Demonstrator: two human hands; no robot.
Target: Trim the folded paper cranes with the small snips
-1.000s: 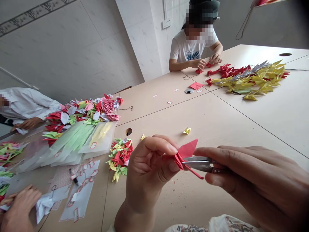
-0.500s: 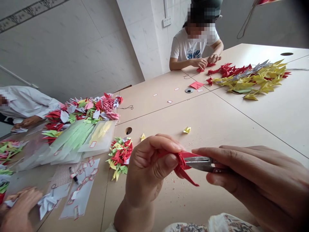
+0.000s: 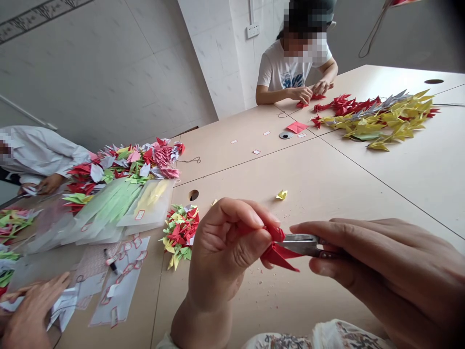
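Observation:
Pinched between the thumb and fingers of my left hand (image 3: 227, 242) is a red folded paper crane (image 3: 282, 257), its pointed ends sticking out to the right. My right hand (image 3: 392, 261) grips small metal thread snips (image 3: 307, 245), most of whose handle is covered by my fingers. The blades reach the crane's folds; whether they are cutting cannot be made out. A small yellow paper piece (image 3: 282, 195) lies on the table beyond my hands. Left of my left hand sits a pile of red, green and yellow folded papers (image 3: 181, 232).
A person (image 3: 286, 68) across the table handles red paper beside strings of yellow and red cranes (image 3: 392, 118). At left are a heap of colourful cranes (image 3: 127, 165), plastic sleeves (image 3: 105, 213), a marker (image 3: 111, 261) and another person's hand (image 3: 36, 305). Paper scraps dot the table.
The red crane has turned in my left hand, its lower point swinging up a little. The snips have shifted slightly on it. At lower left, another person's hand has moved right over white paper.

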